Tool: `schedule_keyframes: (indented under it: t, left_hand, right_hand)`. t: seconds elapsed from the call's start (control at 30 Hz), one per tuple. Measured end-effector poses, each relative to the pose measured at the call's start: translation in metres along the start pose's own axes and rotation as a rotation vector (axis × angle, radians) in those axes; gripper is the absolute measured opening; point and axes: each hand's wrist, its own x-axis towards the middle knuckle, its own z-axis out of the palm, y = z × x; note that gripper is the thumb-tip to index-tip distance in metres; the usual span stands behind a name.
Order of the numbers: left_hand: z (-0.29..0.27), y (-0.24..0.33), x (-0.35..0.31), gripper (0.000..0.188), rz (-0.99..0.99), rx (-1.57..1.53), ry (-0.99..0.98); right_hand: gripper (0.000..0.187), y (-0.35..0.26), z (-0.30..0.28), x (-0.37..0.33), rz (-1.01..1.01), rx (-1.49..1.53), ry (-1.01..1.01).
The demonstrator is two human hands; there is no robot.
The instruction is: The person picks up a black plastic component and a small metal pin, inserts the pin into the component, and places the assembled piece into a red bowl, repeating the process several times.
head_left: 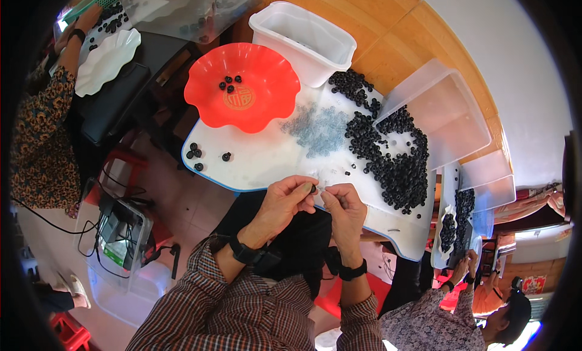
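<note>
In the head view, the left hand (282,204) pinches a small black piece (313,189) in its fingers over the tabletop's (267,163) near edge, probably to steady it beside the right hand (347,212), whose fingertips meet, contents unclear. The black heap (397,175) and clear bits (321,131) lie seemingly within easy reach.

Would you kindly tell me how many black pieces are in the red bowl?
4 black pieces are visible in the bowl: one at left, two along the top, one lowest in the picture; none seems hidden.
</note>
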Motion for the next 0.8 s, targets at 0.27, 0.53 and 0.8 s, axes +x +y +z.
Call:
schedule_keyframes:
  t: [0.27,0.53,0.8]
  left_hand:
    - [-0.0007,0.0008,-0.0014,0.024,-0.013,0.011,-0.020]
    - [-0.0016,0.0007,-0.0031,0.024,-0.009,0.024,-0.033]
    - [-0.0038,0.0009,-0.0030,0.024,-0.008,0.065,-0.052]
  right_hand:
    - [0.007,0.0045,0.0044,-0.0022,0.041,0.068,-0.053]
    - [0.007,0.0043,0.0032,-0.0038,0.047,0.084,-0.080]
    - [0.009,-0.0021,0.0008,-0.0017,0.149,0.050,-0.136]
